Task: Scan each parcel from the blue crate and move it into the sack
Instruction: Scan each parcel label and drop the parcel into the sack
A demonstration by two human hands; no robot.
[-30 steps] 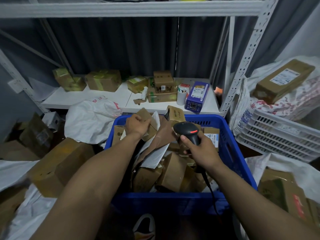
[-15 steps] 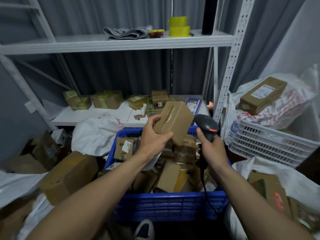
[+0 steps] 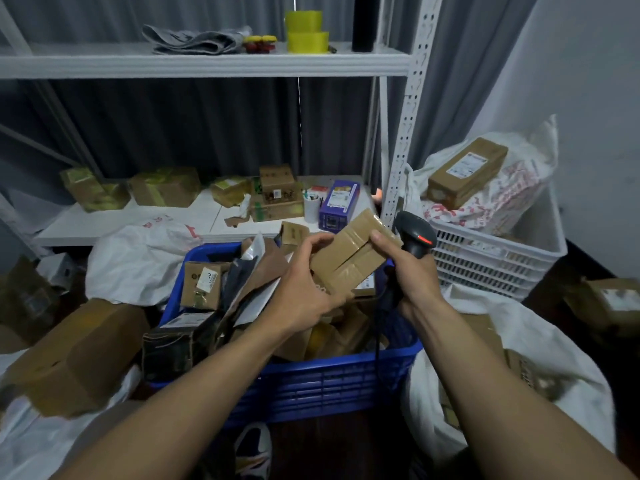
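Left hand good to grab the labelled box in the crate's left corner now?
Probably not yet: the left hand grips a taped parcel. The box itself sits exposed in the crate, nothing over it, so likely reachable once that hand empties.

We have a single wide-angle view, worn on the head, looking forward and down along both forearms [image 3: 194, 386]. The blue crate [image 3: 329, 382] lies close beneath us, the white shelf rack [image 3: 207, 65] rises just behind it, and the left edge looks blurred, so detail there seems unreliable.
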